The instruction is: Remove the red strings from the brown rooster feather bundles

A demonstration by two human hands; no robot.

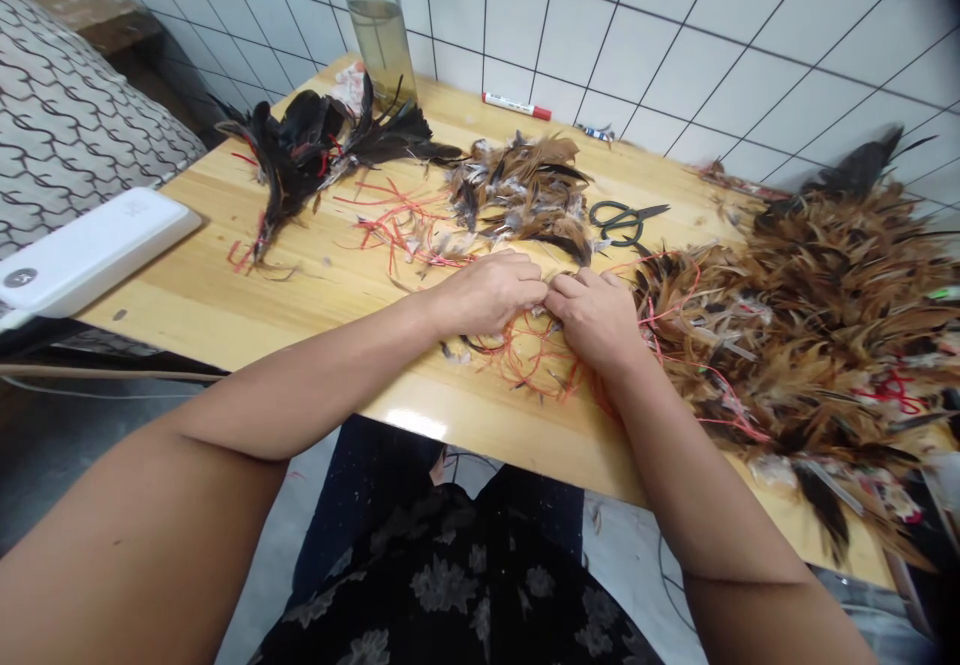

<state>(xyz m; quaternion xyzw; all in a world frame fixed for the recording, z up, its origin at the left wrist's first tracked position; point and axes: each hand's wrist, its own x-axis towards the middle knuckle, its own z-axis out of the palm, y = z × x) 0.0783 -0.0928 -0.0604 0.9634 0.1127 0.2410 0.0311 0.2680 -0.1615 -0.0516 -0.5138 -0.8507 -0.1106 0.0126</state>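
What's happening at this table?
A person's left hand and right hand are close together over the wooden table, apparently working something small that they mostly hide. Loose red strings lie under and around them. A large heap of brown feathers sits to the right; a smaller brown bunch and scissors lie beyond the hands.

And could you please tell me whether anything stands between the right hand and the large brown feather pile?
Nothing solid is visible between the right hand and the brown feather pile; only thin red strings trail across the pile's edge next to that hand.
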